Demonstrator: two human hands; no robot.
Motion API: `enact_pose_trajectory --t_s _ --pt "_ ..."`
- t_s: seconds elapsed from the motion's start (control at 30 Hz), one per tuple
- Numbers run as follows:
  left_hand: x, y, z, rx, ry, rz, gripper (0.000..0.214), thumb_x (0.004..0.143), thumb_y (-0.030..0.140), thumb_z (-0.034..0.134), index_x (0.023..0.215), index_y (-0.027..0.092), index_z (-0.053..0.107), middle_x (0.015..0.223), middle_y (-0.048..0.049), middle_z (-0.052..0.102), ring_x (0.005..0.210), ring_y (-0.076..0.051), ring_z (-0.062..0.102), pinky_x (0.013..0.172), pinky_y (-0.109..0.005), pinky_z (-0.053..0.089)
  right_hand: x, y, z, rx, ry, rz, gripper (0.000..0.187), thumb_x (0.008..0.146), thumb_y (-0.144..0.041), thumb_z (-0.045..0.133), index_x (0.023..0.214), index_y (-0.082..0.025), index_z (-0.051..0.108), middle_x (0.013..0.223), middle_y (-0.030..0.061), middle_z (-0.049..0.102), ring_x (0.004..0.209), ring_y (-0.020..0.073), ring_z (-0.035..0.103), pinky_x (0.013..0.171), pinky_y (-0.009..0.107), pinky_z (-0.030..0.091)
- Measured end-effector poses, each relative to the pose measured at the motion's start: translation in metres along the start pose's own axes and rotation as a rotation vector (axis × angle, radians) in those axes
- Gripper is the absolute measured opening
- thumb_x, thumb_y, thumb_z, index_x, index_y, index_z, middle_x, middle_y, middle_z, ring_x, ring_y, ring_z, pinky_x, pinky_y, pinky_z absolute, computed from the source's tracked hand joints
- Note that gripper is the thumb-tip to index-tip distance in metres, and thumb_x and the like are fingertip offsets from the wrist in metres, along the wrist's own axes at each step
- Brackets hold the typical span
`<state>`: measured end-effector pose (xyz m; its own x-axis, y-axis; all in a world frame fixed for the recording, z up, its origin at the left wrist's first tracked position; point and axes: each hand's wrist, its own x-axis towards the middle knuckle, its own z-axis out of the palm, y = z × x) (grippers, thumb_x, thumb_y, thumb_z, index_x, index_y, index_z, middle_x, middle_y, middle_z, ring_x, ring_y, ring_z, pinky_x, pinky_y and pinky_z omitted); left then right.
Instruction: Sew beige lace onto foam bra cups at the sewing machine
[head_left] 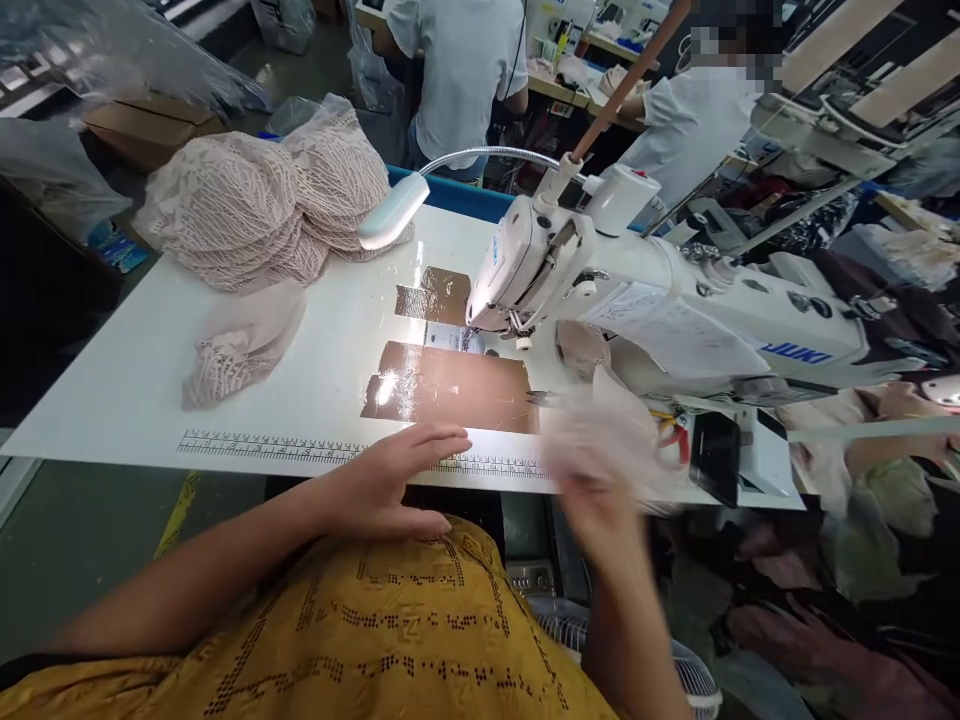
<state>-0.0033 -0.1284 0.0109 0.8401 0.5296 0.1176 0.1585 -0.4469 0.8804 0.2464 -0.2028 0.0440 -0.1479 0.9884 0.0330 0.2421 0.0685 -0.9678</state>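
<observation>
Left hand (401, 480): spread, at near edge of table (112, 400). Right hand (600, 505): apart, blurred, at pale fabric (604, 430); grip unclear.

Your top (405, 640) is mustard, with rows of dark dots. You have a white bench (112, 380), its ruler (262, 443) marked in black, and a white machine (690, 275) lettered in blue. The cloth (607, 425) at your right is pale pink, too blurred to show a pattern. Your pile (232, 205) is pinkish beige with wavy lace lines; the sheet (469, 388) is glossy coppery brown.
</observation>
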Motion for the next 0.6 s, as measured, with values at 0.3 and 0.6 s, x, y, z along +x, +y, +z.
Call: enact_pose_trajectory --t_s 0.3,0.6 --pt "-0.016 0.001 -0.004 -0.039 0.25 -0.292 0.023 0.08 0.019 0.058 0.102 0.018 0.063 0.096 -0.0029 0.069 0.084 -0.018 0.063 0.074 -0.026 0.049 0.038 0.006 0.046 -0.284 -0.04 -0.482 0.021 0.077 -0.006 0.056 0.087 -0.025 0.058 0.082 0.0 0.064 0.074 0.014 0.061 0.062 0.024 0.047" --pt "-0.052 -0.003 -0.016 -0.719 -0.062 -0.295 0.05 0.094 0.057 0.043 0.098 0.014 0.068 0.082 -0.0088 0.069 0.057 -0.013 0.058 0.049 -0.023 0.045 0.058 0.012 0.044 -0.169 0.069 -0.164 0.01 0.077 -0.019 0.066 0.076 -0.023 0.057 0.085 0.0016 0.065 0.079 0.0162 0.06 0.069 0.029 0.049"
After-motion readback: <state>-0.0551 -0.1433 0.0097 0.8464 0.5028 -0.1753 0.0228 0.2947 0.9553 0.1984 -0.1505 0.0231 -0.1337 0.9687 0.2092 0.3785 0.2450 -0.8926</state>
